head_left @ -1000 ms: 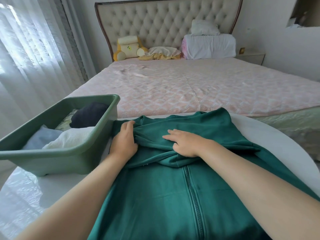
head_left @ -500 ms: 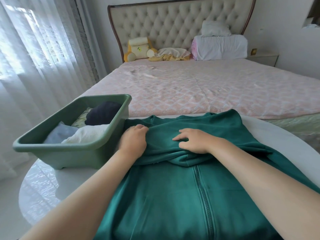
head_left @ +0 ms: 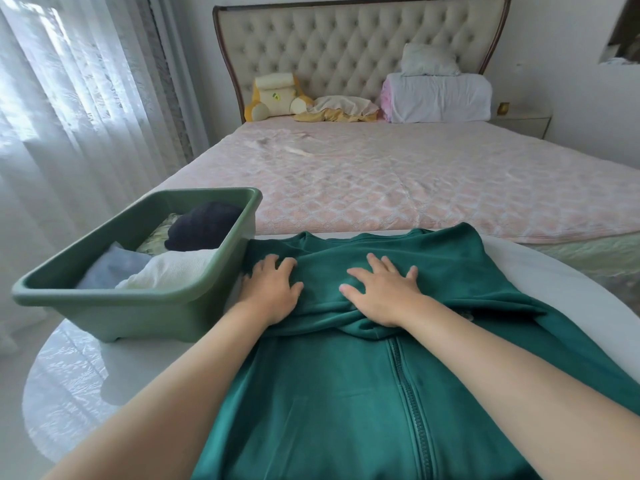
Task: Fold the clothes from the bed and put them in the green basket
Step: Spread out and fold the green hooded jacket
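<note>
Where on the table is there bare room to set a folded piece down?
Bare table shows front-left, between the basket and the jacket, and along the right rim by the bed. The middle is crowded: jacket under left hand and right hand.

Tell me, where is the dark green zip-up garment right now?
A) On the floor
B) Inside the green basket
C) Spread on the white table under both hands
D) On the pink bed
C: the zip-up garment lies spread on the white table, with the left hand and right hand pressing flat on it, beside the green basket.
</note>
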Available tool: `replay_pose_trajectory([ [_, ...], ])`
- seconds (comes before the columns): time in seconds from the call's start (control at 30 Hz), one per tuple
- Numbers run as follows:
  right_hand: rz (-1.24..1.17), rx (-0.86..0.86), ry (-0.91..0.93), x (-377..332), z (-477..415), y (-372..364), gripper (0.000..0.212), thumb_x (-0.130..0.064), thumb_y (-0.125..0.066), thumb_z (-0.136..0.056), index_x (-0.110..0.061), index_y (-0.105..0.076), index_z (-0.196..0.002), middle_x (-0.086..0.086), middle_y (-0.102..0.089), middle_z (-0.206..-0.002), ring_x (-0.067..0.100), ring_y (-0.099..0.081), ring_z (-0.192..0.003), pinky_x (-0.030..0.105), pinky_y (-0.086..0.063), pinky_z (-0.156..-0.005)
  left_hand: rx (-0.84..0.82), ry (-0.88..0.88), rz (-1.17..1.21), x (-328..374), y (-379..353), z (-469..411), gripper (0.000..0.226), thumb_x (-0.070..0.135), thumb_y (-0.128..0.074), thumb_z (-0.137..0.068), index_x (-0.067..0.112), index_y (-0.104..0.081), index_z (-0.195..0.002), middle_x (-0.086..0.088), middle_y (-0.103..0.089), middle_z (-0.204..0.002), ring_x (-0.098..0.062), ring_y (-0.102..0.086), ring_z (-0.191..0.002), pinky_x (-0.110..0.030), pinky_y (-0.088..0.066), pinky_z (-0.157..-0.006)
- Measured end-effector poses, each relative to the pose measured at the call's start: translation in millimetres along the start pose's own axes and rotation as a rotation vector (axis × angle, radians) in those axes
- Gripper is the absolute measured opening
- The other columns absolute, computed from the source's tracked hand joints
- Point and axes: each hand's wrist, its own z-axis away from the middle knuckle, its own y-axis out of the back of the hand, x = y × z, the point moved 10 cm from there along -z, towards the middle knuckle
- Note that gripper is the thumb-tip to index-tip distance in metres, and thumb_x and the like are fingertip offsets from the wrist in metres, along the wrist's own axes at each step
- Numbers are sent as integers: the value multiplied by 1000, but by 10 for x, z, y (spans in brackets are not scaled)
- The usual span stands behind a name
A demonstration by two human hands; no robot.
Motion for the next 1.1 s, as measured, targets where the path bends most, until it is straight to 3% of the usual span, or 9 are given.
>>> replay_pose_trajectory([
  [0.07,3,16,-89,71,-34,-42,78,-84,-22,-85,-51,-11,-155,3,6,-169,34,9,-154,76,-1,-112,-148,17,-45,9,-201,-26,67,70,-36,-91,49,-16,-152,4,-5,-165,-31,-9,-150,-56,-15,-118],
  [0.17,0,40,-119,155,-120,-83,81,-88,-25,-81,-54,-10,-154,0,2,-169,33,8,-154,77,-5,-111,-269,13,-100,31,-410,-143,71,79,-22,-88,57,4,-150,8,2,-166,-34,3,-152,-61,-5,-118],
  [0.6,-43,48,-151,564,-772,59,84,-92,-30,-77,-56,-18,-152,-1,-3,-169,30,6,-155,78,-5,-111,-275,16,-59,261,-540,-849,72,81,-20,-87,56,5,-150,4,7,-166,-37,9,-151,-67,2,-115],
  [0.67,-4,29,-145,536,-760,56,83,-91,-26,-79,-55,-17,-153,1,-2,-169,32,6,-154,77,-2,-112,-207,1,112,248,-446,-828,70,72,-27,-93,52,4,-152,3,2,-167,-34,2,-152,-64,-2,-117],
  [0.73,103,16,-141,495,-736,78,81,-87,-21,-83,-50,-14,-155,5,-1,-169,34,5,-154,75,2,-113,30,38,444,140,-159,-798,67,49,-35,-101,38,0,-156,-4,-10,-165,-28,-13,-151,-54,-15,-119],
  [0.8,237,39,-90,357,-731,162,74,-76,-19,-92,-43,-13,-157,10,2,-168,33,6,-154,72,4,-114,229,181,528,-119,64,-759,63,23,-38,-103,18,-8,-158,-12,-24,-159,-30,-26,-145,-44,-26,-114],
  [0.93,169,37,162,-197,-699,146,56,-45,-24,-102,-45,-15,-157,4,2,-169,23,5,-155,62,2,-121,23,403,241,-403,-105,-743,73,11,-41,-96,2,0,-156,-15,-20,-160,-33,-22,-146,-44,-28,-114],
  [1.03,150,-44,160,-337,-667,-92,56,-53,-19,-101,-52,-8,-156,2,5,-169,22,4,-155,63,7,-119,-10,413,144,-392,-170,-763,73,16,-41,-96,-4,0,-153,-15,-20,-160,-31,-22,-145,-43,-27,-114],
  [1.1,175,-18,145,-326,-659,-150,59,-64,-18,-98,-54,-4,-155,2,8,-169,22,7,-155,66,9,-117,-23,470,138,-424,-149,-778,69,20,-45,-96,-7,-13,-151,-19,-28,-155,-32,-31,-141,-41,-34,-111],
])
